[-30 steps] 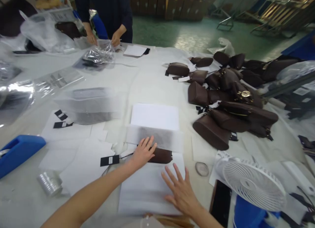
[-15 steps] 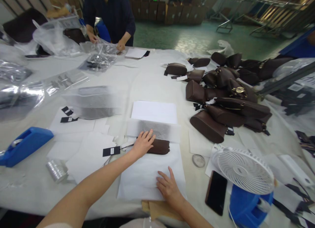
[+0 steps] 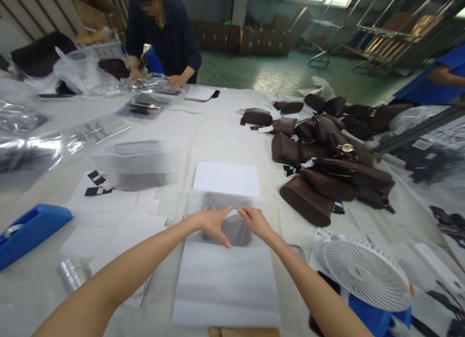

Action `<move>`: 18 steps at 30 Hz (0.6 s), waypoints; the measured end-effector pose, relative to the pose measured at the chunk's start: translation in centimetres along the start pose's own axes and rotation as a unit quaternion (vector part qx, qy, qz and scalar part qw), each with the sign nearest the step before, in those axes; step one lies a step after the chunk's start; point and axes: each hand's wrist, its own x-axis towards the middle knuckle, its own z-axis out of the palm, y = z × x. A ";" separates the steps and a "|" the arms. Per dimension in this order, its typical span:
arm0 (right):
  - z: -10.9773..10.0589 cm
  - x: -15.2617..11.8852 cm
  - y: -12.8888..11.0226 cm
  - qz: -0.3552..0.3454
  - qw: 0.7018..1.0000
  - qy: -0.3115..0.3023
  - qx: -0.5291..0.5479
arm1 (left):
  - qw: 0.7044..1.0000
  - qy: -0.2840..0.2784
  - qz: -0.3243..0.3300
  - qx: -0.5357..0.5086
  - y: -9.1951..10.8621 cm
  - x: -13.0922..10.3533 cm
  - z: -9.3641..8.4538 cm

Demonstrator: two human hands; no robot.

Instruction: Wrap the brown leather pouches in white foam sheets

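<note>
We have our left hand (image 3: pixel 216 223) over the left part of the packet (image 3: pixel 238 232) and our right hand (image 3: pixel 256 221) at its right part. Under it and nearer us lies a paper sheet (image 3: pixel 227 288). Left of it we see loose papers (image 3: pixel 119 232); left and behind it, a wrapped bundle (image 3: pixel 140 165). Right and behind it are bags (image 3: pixel 308 199); right and nearer us, a fan (image 3: pixel 366 274).

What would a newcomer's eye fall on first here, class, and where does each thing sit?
Probably the heap of dark brown bags, spread over the right side of the table. Next, perhaps, the white fan at the lower right. Near centre, the person's left hand and right hand touch a translucent wrapping.
</note>
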 end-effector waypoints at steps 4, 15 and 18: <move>-2.9 -0.5 -0.1 0.007 0.999 -0.043 -0.012 | 0.998 0.059 -0.021 0.006 -0.8 0.7 -0.4; -0.9 1.0 2.8 0.011 0.998 0.004 -0.068 | 0.990 0.135 0.000 -0.041 -4.5 1.5 -2.0; -0.3 2.1 3.7 0.011 0.995 0.071 -0.067 | 0.991 0.100 -0.001 -0.090 -5.9 2.0 -1.7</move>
